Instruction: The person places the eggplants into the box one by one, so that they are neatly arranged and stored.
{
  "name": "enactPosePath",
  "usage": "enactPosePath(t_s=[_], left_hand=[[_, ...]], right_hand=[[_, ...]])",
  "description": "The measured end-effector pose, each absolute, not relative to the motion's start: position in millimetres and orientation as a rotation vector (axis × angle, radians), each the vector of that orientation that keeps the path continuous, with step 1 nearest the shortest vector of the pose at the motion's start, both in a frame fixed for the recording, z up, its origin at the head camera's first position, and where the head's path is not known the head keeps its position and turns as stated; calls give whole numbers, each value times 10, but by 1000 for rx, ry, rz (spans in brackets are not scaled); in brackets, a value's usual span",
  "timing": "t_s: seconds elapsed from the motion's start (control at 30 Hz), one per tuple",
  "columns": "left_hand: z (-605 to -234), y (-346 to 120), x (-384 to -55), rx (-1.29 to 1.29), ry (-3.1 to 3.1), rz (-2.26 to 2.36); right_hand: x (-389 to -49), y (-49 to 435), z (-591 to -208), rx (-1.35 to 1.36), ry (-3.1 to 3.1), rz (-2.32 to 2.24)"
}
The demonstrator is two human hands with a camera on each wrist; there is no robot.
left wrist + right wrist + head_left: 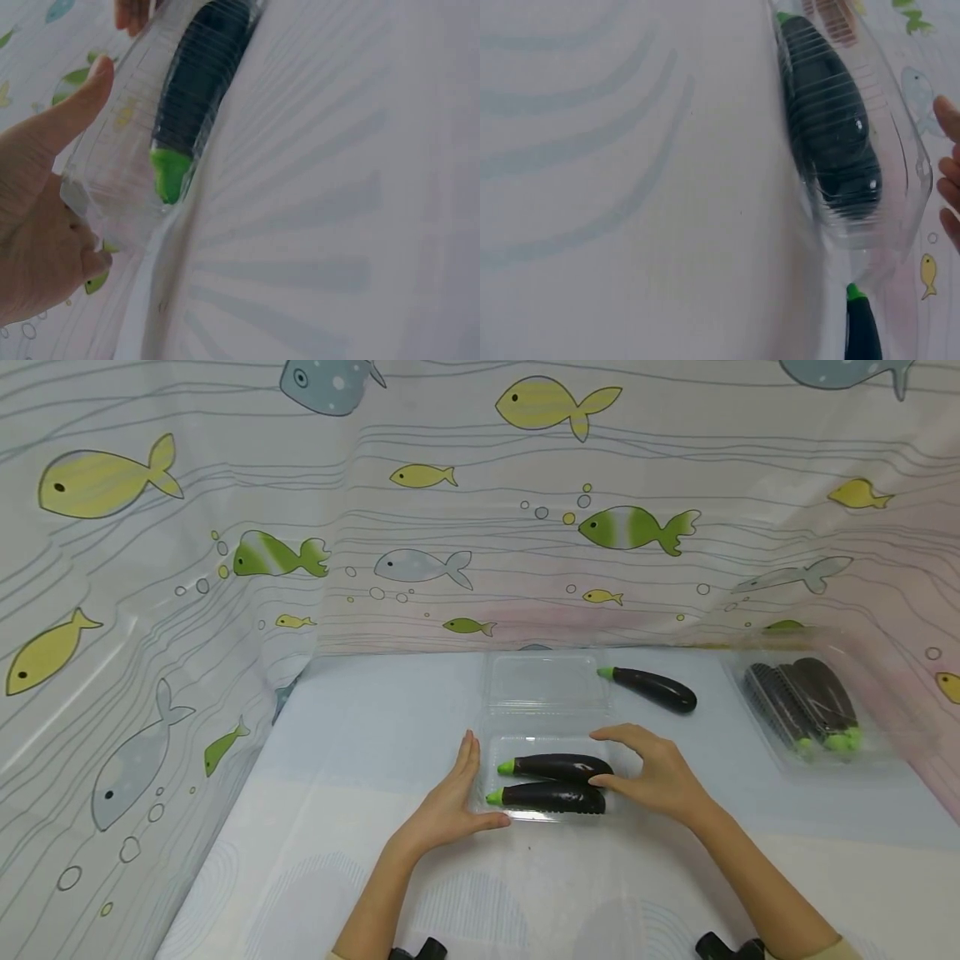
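Two dark eggplants with bright green stem ends lie side by side in an opened clear plastic clamshell box: the back eggplant (562, 767) and the front eggplant (555, 797). The box's lid (547, 681) is folded back behind its base (495, 752). Along the left end of the base lies my left hand (444, 797), fingers straight and thumb spread toward the front corner. My right hand (660, 777) is at the right end, thumb and fingers spread apart around the back eggplant's thick end; the right wrist view shows the hand (949, 165) apart from the box wall.
Another eggplant (652, 687) lies on the table behind my right hand, beside the lid. At the back right, a larger clear tray (885, 760) contains several eggplants. A fish-patterned sheet (450, 527) hangs behind the white table (360, 710).
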State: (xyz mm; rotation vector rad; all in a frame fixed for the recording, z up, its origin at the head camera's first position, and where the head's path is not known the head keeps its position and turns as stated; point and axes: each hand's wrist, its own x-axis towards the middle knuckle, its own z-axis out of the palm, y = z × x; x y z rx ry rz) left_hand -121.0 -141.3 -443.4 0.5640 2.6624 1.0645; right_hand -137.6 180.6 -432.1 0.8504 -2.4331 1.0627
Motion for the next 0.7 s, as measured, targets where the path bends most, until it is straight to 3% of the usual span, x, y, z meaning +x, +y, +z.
enactPosePath(t_s=[0.7], left_hand=[[-4441,-1421,-1212,582,2670,1069]], right_hand=[[-1507,2256,-4227,772,-2334,1038]])
